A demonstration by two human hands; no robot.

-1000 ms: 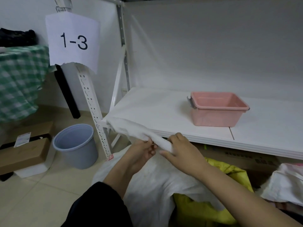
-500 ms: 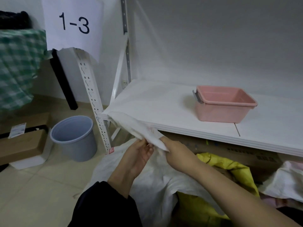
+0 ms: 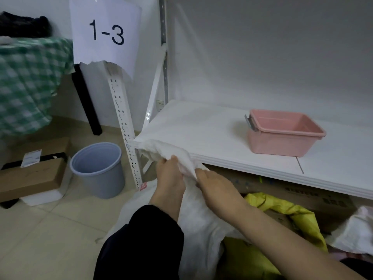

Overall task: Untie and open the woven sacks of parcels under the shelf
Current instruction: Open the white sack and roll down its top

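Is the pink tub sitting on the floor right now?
No, the pink tub stands on the white shelf, well above the floor.

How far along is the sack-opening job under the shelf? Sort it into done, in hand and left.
Done: no sack visibly open. In hand: left hand and right hand grip the bunched neck of the white sack at the shelf edge. Left: opening it, then the yellow sack and a second white sack.
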